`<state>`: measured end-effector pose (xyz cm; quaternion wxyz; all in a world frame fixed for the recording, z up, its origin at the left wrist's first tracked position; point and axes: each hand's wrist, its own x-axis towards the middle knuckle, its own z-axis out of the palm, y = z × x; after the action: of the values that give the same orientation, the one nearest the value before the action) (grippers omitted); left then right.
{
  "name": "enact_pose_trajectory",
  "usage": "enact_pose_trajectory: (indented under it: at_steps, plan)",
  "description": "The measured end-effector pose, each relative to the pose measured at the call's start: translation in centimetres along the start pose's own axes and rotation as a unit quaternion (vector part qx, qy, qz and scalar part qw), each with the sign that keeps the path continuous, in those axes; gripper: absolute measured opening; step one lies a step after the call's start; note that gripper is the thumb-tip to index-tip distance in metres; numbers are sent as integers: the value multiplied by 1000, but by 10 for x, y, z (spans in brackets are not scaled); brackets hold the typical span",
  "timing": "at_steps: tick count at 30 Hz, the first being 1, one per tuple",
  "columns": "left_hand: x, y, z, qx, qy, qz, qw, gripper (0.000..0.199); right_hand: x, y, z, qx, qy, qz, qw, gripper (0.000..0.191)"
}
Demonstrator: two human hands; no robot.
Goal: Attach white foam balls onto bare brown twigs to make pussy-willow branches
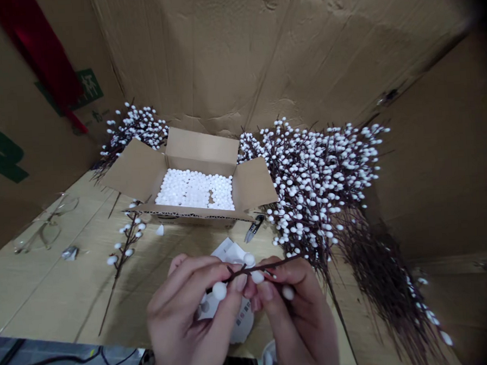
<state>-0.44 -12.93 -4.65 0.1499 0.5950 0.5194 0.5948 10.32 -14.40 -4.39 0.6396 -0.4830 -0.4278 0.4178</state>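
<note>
A dark brown twig (278, 263) with several white balls runs across both hands near the front of the table. My left hand (197, 310) pinches the twig's left part, beside a white ball (219, 291). With thumb and fingers closed, my right hand (301, 305) holds the twig farther right, its thumb tip by another white ball (257, 277). Beyond the hands stands an open cardboard box (201, 146) filled with small white balls (186, 188). Printed paper (231, 251) lies partly hidden under the hands.
Berry branches (308, 173) are heaped right of the box, bare stems (379, 273) nearer. One berry twig (124, 248), glasses (45, 228) and crumpled foil (70, 253) lie left. Small snips (254, 229) lie before the box. Cardboard walls (204, 54) surround the table.
</note>
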Motion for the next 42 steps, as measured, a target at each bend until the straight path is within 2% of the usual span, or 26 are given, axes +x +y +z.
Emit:
enact_pose_trajectory:
  at_steps: [3, 8, 13, 16, 19, 26, 30, 34, 38, 42]
  plan:
    - [0, -3, 0, 26, 0, 44, 999, 16, 1, 2, -7, 16, -30, 38, 999, 5]
    - [3, -3, 0, 30, 8, 73, 997, 17, 5, 8, -16, 34, -87, 42, 995, 8]
    - [1, -4, -1, 16, -12, 16, 1000, 17, 9, 7, -5, 62, -38, 44, 996, 4]
    - [-3, -6, -4, -7, -21, -34, 999, 19, 11, 5, 2, 102, -70, 67, 990, 5]
    - [-5, -9, -9, -6, -21, -54, 998, 21, 14, 5, 6, 143, -99, 82, 981, 6]
    - [-1, -8, -10, 42, -31, 6, 999, 18, 19, 11, 8, 174, -107, 72, 976, 12]
    - [-2, -7, -9, 42, -22, 4, 999, 17, 19, 13, 9, 164, -91, 77, 979, 17]
    - [-4, -10, -11, 43, -24, 9, 999, 20, 20, 14, 7, 149, -107, 76, 980, 22]
    - [-4, -11, -10, 38, -18, 26, 999, 21, 20, 13, 5, 153, -130, 94, 975, 20]
    - [-5, -11, -10, 33, -7, 36, 999, 23, 19, 13, 4, 160, -122, 91, 975, 19]
